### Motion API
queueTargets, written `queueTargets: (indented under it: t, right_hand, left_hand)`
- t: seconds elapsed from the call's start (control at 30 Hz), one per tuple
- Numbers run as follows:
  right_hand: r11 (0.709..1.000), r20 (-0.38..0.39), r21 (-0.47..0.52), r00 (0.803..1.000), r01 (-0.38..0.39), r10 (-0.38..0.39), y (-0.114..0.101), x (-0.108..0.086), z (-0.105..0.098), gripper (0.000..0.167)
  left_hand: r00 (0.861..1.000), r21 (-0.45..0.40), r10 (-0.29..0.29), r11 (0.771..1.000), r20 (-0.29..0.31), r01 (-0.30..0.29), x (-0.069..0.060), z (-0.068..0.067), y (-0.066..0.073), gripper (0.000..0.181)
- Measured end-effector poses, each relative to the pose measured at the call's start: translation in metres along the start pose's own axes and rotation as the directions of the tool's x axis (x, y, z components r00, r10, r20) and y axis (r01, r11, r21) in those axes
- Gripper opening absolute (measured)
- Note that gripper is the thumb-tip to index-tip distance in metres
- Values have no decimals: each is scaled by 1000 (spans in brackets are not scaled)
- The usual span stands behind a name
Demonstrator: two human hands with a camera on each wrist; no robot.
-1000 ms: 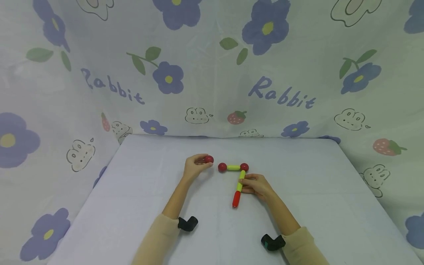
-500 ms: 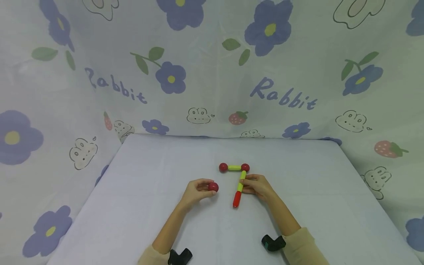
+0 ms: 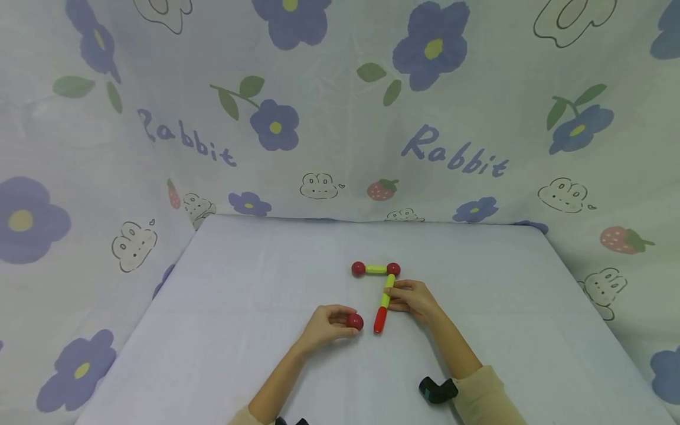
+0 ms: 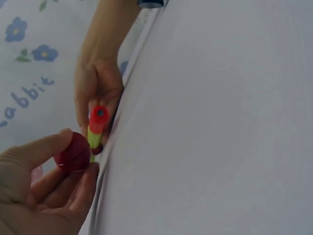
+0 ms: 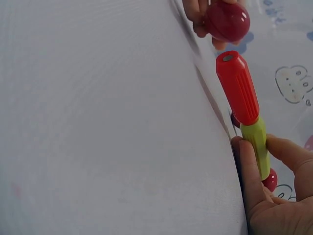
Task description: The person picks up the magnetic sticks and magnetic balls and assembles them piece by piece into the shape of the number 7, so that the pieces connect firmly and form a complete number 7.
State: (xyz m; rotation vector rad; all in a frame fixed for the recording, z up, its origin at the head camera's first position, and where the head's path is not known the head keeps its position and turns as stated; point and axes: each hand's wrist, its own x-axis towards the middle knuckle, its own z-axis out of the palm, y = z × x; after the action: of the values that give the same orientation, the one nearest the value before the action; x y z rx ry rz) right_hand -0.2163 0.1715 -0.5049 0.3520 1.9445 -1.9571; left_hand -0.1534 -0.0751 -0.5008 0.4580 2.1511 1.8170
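Note:
My left hand [image 3: 328, 326] pinches a dark red ball [image 3: 355, 321] between thumb and fingers, just left of a red rod's free end. That red rod [image 3: 379, 320] joins end to end with a yellow-green rod [image 3: 388, 290], which my right hand [image 3: 417, 300] pinches from the right. At its far end sits a second red ball [image 3: 393, 269], linked by another yellow-green rod [image 3: 376, 270] to a third red ball [image 3: 358, 269]. In the right wrist view, a small metallic disc shows in the red rod's tip [image 5: 228, 58], with a gap between it and the held ball [image 5: 228, 22].
A white cloth covers the table [image 3: 478, 283]. Behind and beside it hangs a curtain [image 3: 345, 118] printed with flowers, rabbits and strawberries. A black bent piece [image 3: 438, 390] sits at the right sleeve's cuff.
My left hand has brought its ball toward me and to the right, from beside the far left ball to near the red rod's free end. The right hand and the joined rods stay put.

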Motion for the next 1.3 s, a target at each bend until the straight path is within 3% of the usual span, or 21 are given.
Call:
queueTargets:
  t: [0.37, 0.7, 1.03, 1.3]
  right_hand:
    - [1000, 8, 12, 1000, 13, -13, 0, -1, 1, 52]
    - [1000, 19, 13, 1000, 20, -20, 0, -1, 1, 51]
    - [1000, 15, 13, 1000, 15, -16, 0, -1, 0, 52]
    - [1000, -4, 19, 1000, 19, -19, 1, -1, 0, 52]
  left_hand:
    - [1000, 88, 11, 996, -6, -11, -4, 19, -1, 36]
    - [996, 152, 77, 986, -45, -70, -2, 29, 3, 36]
    - [997, 249, 63, 967, -39, -52, -7, 35, 3, 37]
    - [986, 289, 155, 949, -68, -129, -8, 48, -2, 38]
